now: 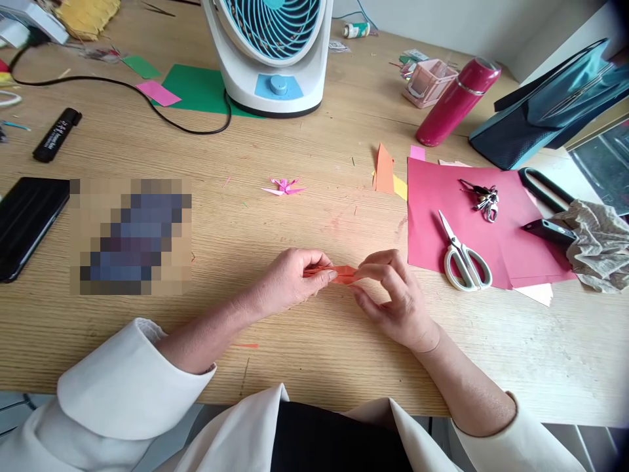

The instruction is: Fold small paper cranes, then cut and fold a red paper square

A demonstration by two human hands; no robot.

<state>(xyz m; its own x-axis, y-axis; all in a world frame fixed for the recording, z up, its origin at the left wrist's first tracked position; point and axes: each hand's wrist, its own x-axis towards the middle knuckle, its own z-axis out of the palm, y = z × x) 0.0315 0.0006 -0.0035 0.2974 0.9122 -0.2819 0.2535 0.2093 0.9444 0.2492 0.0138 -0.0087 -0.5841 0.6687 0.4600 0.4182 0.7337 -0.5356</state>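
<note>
Above the near part of the wooden table, my left hand (pixel 301 275) pinches a piece of folded orange paper (pixel 345 271) between thumb and fingers. My right hand (pixel 393 295) has its fingertips on the paper's right end, index finger and thumb curled around it. Part of the paper is hidden inside the left hand. Beyond the hands lies a small pink folded-paper figure (pixel 285 187) with pointed tips. A thin orange paper strip (pixel 247 345) rests on the table near my left forearm.
White-handled scissors (pixel 466 262) and keys (pixel 486 200) lie on red paper sheets (pixel 427 210) at right. A pink bottle (pixel 459 101), a teal bag (pixel 535 105) and a white fan (pixel 275 72) stand behind. A marker (pixel 57 135) and black phone (pixel 29 223) are at left.
</note>
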